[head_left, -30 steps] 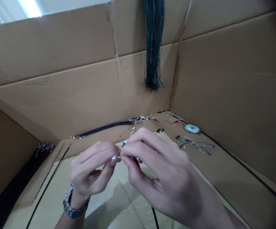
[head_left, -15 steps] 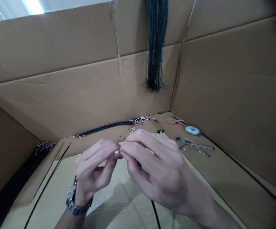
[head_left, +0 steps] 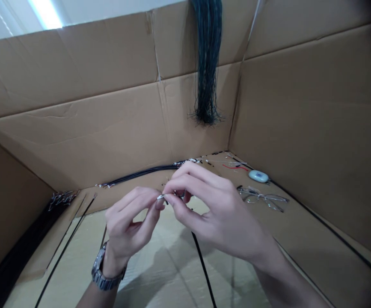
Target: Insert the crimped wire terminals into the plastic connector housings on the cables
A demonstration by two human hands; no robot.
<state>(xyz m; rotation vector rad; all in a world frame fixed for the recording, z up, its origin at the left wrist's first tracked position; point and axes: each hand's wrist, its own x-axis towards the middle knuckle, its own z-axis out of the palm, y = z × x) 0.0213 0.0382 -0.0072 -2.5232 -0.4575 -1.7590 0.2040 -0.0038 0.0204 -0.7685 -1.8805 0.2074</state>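
Slightly higher in the frame than before, our left hand (head_left: 129,224) clamps its fingers on the white tip (head_left: 160,197) near the centre; our right hand (head_left: 217,214) pinches the thin wire (head_left: 164,196) just right of it.

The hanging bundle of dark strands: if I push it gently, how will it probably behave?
The bundle will probably be floppy and swing aside, since it is made of many thin strands and its lower end hangs loose. Its ends may snag or tangle, because the tips splay out in many directions.
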